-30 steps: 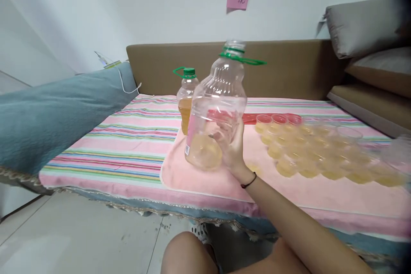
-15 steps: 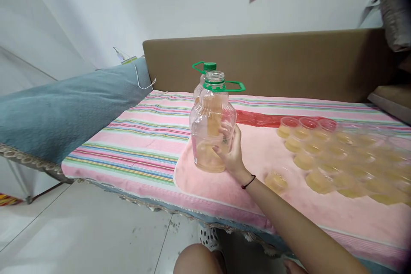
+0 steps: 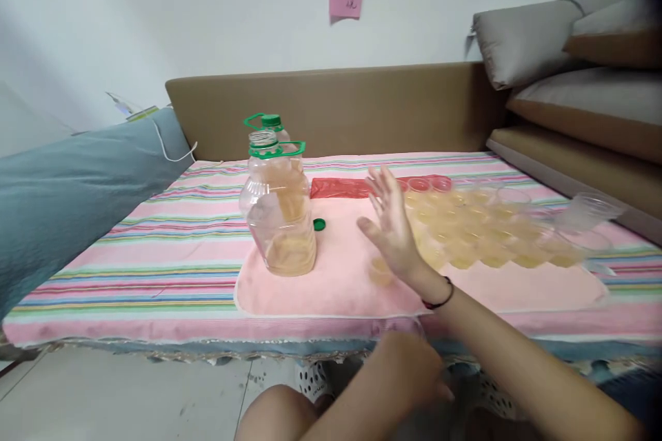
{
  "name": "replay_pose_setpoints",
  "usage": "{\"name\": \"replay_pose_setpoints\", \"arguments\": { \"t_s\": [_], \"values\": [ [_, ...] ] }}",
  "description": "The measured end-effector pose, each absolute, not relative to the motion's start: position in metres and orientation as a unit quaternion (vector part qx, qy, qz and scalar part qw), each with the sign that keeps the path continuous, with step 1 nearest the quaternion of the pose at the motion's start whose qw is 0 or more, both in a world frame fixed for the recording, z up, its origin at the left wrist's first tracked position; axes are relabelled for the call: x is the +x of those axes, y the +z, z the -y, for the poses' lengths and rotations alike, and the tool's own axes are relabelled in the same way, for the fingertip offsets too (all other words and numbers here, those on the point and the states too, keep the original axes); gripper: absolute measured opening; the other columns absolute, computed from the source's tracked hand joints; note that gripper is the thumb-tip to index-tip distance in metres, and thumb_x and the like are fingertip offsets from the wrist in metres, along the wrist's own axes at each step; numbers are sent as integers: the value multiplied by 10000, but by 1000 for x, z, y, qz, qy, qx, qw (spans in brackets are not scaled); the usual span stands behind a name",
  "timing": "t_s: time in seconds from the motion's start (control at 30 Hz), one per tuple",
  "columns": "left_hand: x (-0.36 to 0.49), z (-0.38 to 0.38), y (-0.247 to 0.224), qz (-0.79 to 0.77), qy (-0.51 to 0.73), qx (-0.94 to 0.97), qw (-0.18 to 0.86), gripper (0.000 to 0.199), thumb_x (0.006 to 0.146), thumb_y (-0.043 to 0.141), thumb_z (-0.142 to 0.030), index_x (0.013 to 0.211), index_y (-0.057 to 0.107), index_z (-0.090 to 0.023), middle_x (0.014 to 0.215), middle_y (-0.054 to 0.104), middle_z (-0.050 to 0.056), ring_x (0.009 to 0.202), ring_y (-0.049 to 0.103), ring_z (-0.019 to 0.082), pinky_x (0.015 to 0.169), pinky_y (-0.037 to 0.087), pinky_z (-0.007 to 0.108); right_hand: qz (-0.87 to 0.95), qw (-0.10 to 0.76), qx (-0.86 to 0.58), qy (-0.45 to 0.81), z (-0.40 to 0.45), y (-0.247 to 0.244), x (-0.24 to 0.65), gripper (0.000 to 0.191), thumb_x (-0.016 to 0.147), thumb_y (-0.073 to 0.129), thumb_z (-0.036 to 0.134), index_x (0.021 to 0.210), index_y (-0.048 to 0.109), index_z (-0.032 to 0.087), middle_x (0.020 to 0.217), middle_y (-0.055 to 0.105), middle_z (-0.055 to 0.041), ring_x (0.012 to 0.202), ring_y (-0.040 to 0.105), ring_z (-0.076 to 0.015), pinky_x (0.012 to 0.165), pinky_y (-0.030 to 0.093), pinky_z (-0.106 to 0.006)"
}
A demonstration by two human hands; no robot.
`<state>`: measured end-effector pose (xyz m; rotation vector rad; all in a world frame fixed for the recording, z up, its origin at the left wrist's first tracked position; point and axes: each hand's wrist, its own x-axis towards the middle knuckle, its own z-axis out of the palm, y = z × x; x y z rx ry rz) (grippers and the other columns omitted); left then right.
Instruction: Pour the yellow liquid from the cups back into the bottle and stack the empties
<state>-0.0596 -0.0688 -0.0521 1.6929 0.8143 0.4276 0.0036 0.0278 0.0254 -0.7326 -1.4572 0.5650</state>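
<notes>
My right hand (image 3: 393, 231) is raised over the pink mat (image 3: 331, 289), fingers spread and holding nothing. A small clear cup of yellow liquid (image 3: 381, 271) stands just below it. To its left stands an uncapped clear plastic jug (image 3: 282, 234) with a green handle and pale yellow liquid low inside. My left hand (image 3: 408, 365) is low at the bed's front edge, curled and blurred. A clear rim, apparently an empty plastic cup (image 3: 398, 325), shows at its top. A green cap (image 3: 319, 224) lies beside the jug.
A second jug with a green cap (image 3: 271, 121) stands behind the first. Several filled cups (image 3: 476, 234) are packed in rows at the right, with stacked clear cups (image 3: 589, 213) beyond. A red plastic strip (image 3: 338, 187) lies behind; cushions (image 3: 584, 110) are piled right.
My right hand has let go of the uncapped jug and moved right, opening. My left hand has come into view below. The view has turned right, showing the cap and the cushions.
</notes>
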Motion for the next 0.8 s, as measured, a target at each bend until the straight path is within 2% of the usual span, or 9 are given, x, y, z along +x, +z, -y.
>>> {"name": "replay_pose_setpoints", "arguments": {
  "t_s": [0.03,0.07,0.2,0.33,0.43,0.53,0.67,0.8],
  "values": [
    [-66,61,-45,-377,82,816,432,352,691,777,-471,493,626,-222,633,662,115,911,677,390,845,498,513,641,653,-328,235,-20,29,21,787,839,640,538,1484,216,387,1589,269,-37,1468,269,-255,1203,239,-523],
    [-73,53,-38,-394,55,832,387,323,687,781,-440,501,640,-217,635,667,122,886,680,397,819,501,509,641,654,-335,224,-12,30,39,743,849,635,521,1471,249,400,1578,293,-28,1453,304,-258,1194,263,-527],
    [-97,23,-19,-475,45,832,281,213,819,632,-280,657,703,-161,759,695,169,905,676,375,836,474,469,640,634,-376,218,17,11,93,609,870,639,428,1413,366,403,1520,389,-31,1370,438,-261,1165,333,-522],
    [-115,5,-15,-534,57,809,239,309,845,436,-75,971,713,-125,806,707,157,896,680,294,849,475,400,645,589,-420,248,37,-26,117,533,886,622,380,1376,412,358,1449,478,-73,1266,546,-259,1103,420,-526],
    [-120,-2,-19,-557,77,795,227,505,798,410,4,1246,600,-133,1046,707,158,1022,657,248,907,460,347,668,536,-437,276,45,-49,120,500,887,617,361,1353,438,331,1386,539,-91,1223,578,-264,1061,468,-520],
    [-114,-7,-26,-569,100,784,227,606,771,571,-80,1367,483,-155,1252,627,165,1107,619,258,938,455,340,672,507,-451,296,46,-66,114,466,890,604,364,1327,453,310,1368,546,-102,1231,570,-266,1065,465,-522],
    [-96,-12,-37,-566,224,727,317,901,646,780,-206,1435,348,-167,1259,595,145,1051,623,248,931,480,363,586,533,-495,356,42,-84,100,464,874,601,410,1285,428,282,1389,502,-125,1269,538,-259,1099,428,-528],
    [-80,-16,-44,-503,335,694,392,973,592,819,-211,1420,310,-172,1294,562,144,1162,572,253,1033,427,411,531,516,-501,448,41,-89,92,580,818,649,442,1297,365,282,1451,437,-150,1308,507,-267,1112,402,-536]
  ]
}}
